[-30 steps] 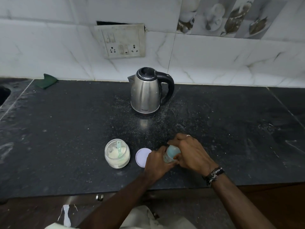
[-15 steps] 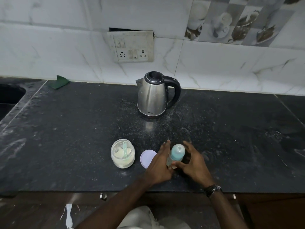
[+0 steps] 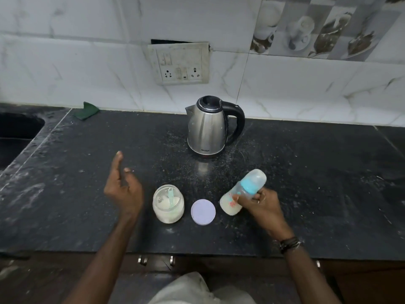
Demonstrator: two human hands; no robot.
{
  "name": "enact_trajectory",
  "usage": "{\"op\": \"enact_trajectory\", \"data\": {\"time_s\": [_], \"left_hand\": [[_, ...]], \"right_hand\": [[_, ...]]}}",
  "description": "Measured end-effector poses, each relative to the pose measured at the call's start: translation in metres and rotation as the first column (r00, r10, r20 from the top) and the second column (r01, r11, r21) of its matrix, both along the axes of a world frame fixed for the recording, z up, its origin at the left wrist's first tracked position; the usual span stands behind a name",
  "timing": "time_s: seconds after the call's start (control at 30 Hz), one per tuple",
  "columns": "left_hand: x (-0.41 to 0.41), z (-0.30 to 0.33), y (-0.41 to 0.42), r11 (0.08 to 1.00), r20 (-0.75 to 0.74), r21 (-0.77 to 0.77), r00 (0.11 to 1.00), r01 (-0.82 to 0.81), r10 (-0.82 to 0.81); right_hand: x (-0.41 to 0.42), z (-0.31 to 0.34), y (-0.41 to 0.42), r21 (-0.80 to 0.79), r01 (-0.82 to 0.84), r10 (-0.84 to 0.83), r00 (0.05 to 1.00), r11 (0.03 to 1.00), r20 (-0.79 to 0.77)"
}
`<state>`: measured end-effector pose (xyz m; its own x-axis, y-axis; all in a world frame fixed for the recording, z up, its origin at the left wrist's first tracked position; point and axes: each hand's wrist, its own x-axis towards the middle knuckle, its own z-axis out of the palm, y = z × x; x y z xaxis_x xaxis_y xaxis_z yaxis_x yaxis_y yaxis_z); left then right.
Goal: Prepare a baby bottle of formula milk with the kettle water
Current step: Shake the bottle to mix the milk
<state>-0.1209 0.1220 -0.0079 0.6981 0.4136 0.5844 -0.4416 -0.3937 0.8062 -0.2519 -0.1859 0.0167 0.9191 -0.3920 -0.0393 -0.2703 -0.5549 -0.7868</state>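
My right hand [image 3: 262, 206] grips the baby bottle [image 3: 243, 195], which is tilted with its clear cap and blue collar pointing up and right; milky liquid fills its lower end. My left hand [image 3: 122, 187] hovers open above the counter, left of the formula jar [image 3: 168, 204], holding nothing. The open glass jar holds white powder and a pale green scoop. Its round lilac lid [image 3: 203, 212] lies flat between the jar and the bottle. The steel kettle [image 3: 208, 128] with a black handle stands farther back, lid closed.
The dark stone counter [image 3: 317, 183] is dusted with spilled powder around the kettle. A sink [image 3: 15, 132] opens at the far left, with a green scrub pad [image 3: 87, 110] by the wall. A switch and socket plate [image 3: 179, 63] sits above the kettle.
Both hands were on the upright bottle. Now my left hand has let go and moved left, and my right hand has lifted and tilted the bottle to the right.
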Motion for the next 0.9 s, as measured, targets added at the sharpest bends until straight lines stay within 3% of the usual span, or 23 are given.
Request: {"op": "enact_trajectory", "data": {"time_s": [0.07, 0.17, 0.2, 0.33, 0.47, 0.57, 0.67, 0.77, 0.9], "left_hand": [[0.006, -0.034, 0.024, 0.997, -0.142, 0.063, 0.989, -0.041, 0.050], [-0.004, -0.082, 0.046, 0.981, -0.374, 0.192, 0.924, 0.000, 0.074], [-0.008, -0.092, 0.049, 0.973, -0.421, 0.231, 0.904, 0.025, 0.077], [-0.009, -0.100, 0.044, 0.942, -0.521, 0.304, 0.853, 0.143, 0.038], [-0.003, -0.105, 0.045, 0.893, -0.538, 0.396, 0.842, 0.215, 0.035], [-0.001, -0.110, 0.047, 0.869, -0.556, 0.437, 0.829, 0.230, 0.060], [0.001, -0.111, 0.046, 0.840, -0.551, 0.485, 0.831, 0.242, 0.079], [0.000, -0.112, 0.046, 0.832, -0.559, 0.499, 0.824, 0.244, 0.093], [-0.001, -0.111, 0.046, 0.822, -0.544, 0.512, 0.835, 0.251, 0.084]], "right_hand": [[0.004, 0.005, 0.001, 0.069, 0.048, -0.046, 0.998, 0.996, -0.030], [0.003, 0.009, 0.001, 0.070, -0.014, 0.015, 1.000, 0.997, -0.015], [0.004, 0.008, 0.001, 0.026, -0.018, 0.018, 1.000, 1.000, 0.002], [0.008, 0.019, 0.004, 0.204, 0.074, -0.073, 0.997, 0.976, -0.010], [0.009, 0.024, 0.007, 0.202, 0.099, -0.108, 0.994, 0.974, 0.033], [0.012, 0.030, 0.011, 0.328, 0.090, -0.104, 0.994, 0.940, 0.026], [0.012, 0.034, 0.013, 0.298, 0.121, -0.141, 0.989, 0.947, 0.048], [0.012, 0.040, 0.018, 0.422, 0.112, -0.134, 0.991, 0.900, 0.022], [0.010, 0.045, 0.022, 0.435, 0.120, -0.134, 0.991, 0.893, 0.003]]}}
